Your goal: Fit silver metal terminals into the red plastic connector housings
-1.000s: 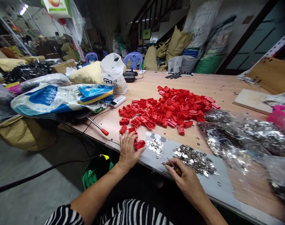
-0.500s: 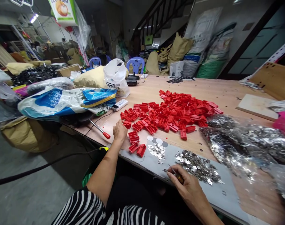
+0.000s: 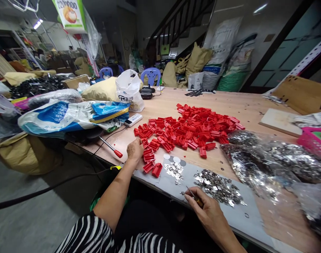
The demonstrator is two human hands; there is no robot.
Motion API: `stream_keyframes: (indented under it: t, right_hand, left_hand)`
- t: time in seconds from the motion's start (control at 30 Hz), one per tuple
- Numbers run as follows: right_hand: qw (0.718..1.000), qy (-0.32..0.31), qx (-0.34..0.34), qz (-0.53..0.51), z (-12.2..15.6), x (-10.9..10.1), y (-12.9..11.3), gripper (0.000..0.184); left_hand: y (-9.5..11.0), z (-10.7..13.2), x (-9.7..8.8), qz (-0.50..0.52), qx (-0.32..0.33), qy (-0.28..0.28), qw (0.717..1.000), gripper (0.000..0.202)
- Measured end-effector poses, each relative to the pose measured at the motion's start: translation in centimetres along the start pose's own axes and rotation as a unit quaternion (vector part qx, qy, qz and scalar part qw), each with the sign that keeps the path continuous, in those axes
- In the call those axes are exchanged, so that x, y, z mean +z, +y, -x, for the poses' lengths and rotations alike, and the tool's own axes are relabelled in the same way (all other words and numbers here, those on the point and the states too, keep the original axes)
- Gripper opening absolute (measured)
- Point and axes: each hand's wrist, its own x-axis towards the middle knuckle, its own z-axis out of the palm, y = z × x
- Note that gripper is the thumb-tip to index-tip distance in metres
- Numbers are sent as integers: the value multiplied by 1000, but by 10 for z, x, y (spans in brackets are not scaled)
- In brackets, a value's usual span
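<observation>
My left hand [image 3: 135,149] rests at the near-left edge of a spread heap of red plastic housings [image 3: 194,124], its fingers curled in. A red piece is beside the fingertips; the hand's back hides whatever is in its grip. Several more red housings [image 3: 149,166] lie just right of it. Over the table's front edge, my right hand [image 3: 206,207] is closed around a small tool with an amber handle [image 3: 199,201] and a thin metal shaft, like a screwdriver or awl. A small metal piece [image 3: 183,193] shows near its fingertips; whether it is held, I cannot tell.
On a grey mat [image 3: 239,218] lie a small pile of shiny metal plates [image 3: 174,170] and a larger pile of darker metal clips [image 3: 219,186]. Plastic bags of metal parts [image 3: 255,165] sit right. A red-tipped lever [image 3: 117,153] and a blue-white sack [image 3: 57,117] are left.
The camera view has shifted slightly. My left hand stays at the edge of the red heap with fingers curled, and my right hand still holds the thin-shafted tool.
</observation>
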Motion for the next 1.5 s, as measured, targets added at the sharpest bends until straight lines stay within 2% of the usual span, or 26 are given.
stream_keyframes:
  t: [0.2,0.27,0.33,0.37,0.4,0.43,0.47,0.5,0.53,0.67,0.73,0.77,0.8,0.87,0.93,0.97,1.0,1.03,1.1,1.2,1.5]
  right_hand:
    - [1000,13,13,-17,1,0,4,22]
    - [999,24,11,-20,1,0,3,24]
    - [999,41,5,-29,-1,0,-2,25]
    - [998,51,2,-39,-2,-1,-5,25]
    - [997,61,-1,-51,-3,-2,-9,25]
    - [995,71,-4,-65,-4,-4,-14,25]
    - [994,80,-6,-79,-5,-6,-20,25]
    - [992,90,-8,-93,-6,-8,-25,24]
    - [989,100,-10,-106,-8,-10,-30,23]
    - [983,135,-23,-120,-11,-15,-45,22]
    - [983,136,-28,-118,-12,-14,-46,22]
    - [984,135,-27,-114,-12,-14,-45,22]
    - [985,137,-24,-106,-11,-12,-44,22]
    - [985,149,-17,-81,-9,-11,-40,22]
    - [985,163,-19,-58,-7,-10,-37,22]
    - [985,167,-24,-48,-6,-10,-36,22]
    - [985,167,-30,-39,-5,-10,-35,22]
    - [985,166,-35,-29,-3,-11,-34,22]
    - [985,165,-42,-6,-1,-11,-33,21]
    - [984,169,-54,28,1,-10,-31,19]
    - [982,132,-114,68,3,-6,-30,12]
  left_hand:
    - [8,13,-8,134,31,33,990,15]
    - [17,26,-8,192,33,19,981,15]
    - [28,45,-7,265,25,-22,964,22]
    - [34,56,-7,390,-14,-81,917,26]
    - [39,67,-7,494,-53,-142,856,28]
    - [44,78,-7,560,-88,-197,800,29]
    - [48,88,-8,597,-117,-243,755,30]
    - [50,98,-8,615,-150,-279,722,30]
    - [53,107,-9,621,-176,-314,696,31]
    - [56,134,-9,627,-227,-403,627,32]
    - [56,144,-8,627,-221,-432,609,35]
    - [56,148,-8,621,-203,-436,618,38]
    - [56,151,-8,609,-173,-430,643,41]
    - [54,156,-7,557,-81,-388,730,47]
    - [51,158,-7,460,21,-308,833,49]
    - [49,159,-7,402,70,-266,874,46]
    - [48,159,-8,346,115,-226,903,42]
    - [47,159,-8,301,155,-193,921,37]
    - [47,160,-9,251,218,-149,931,27]
    - [48,162,-11,230,267,-113,929,24]
    - [46,168,-11,232,311,-88,917,31]
